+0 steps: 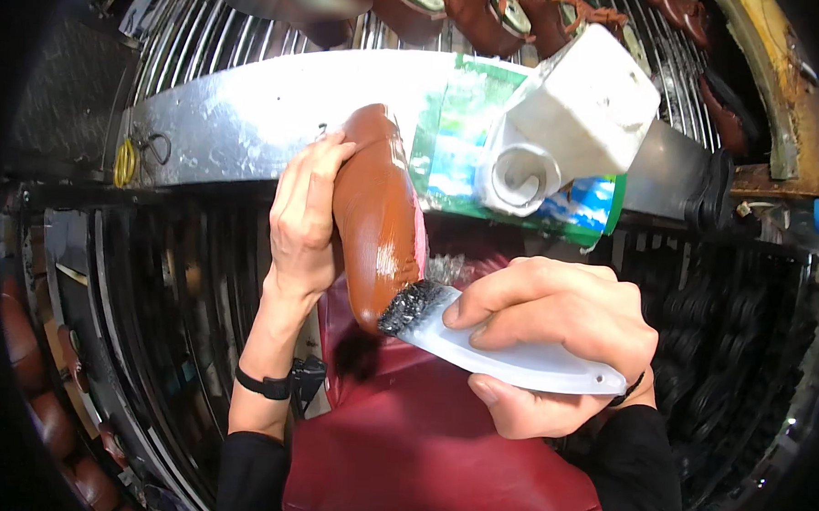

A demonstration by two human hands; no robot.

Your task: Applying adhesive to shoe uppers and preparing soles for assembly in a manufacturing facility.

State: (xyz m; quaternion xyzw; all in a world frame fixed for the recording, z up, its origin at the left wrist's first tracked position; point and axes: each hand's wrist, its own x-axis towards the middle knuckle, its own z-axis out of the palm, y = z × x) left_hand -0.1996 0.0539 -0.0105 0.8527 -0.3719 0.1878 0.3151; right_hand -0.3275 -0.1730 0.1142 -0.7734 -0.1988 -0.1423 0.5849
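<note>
And here the left hand (305, 210) is wrapping its grip around the left side of the brown leather shoe (372, 217), fingertips pressing near the far end, the thumb hiding from view. Over on the other side, the right hand (566, 340) is clamping thumb and fingers on the pale handle of the brush (514, 367), and the black bristles (405, 306) are meeting the shoe's near end. The shoe is sitting in front of the red apron (420, 439), its far end reaching over the metal worktop (218, 142); whether the worktop is bearing any weight isn't showing.

Now the danger! The bristles are working well away from those left fingertips, so a hard push could be swinging the near end out of line. They're glistening, too: if they're carrying liquid, overloading could be sending streaks onto the pink strip (420, 233) or drips onto the apron. And beyond the right hand, the white container (585, 103) is standing near; a careless knuckle could be knocking it over.
</note>
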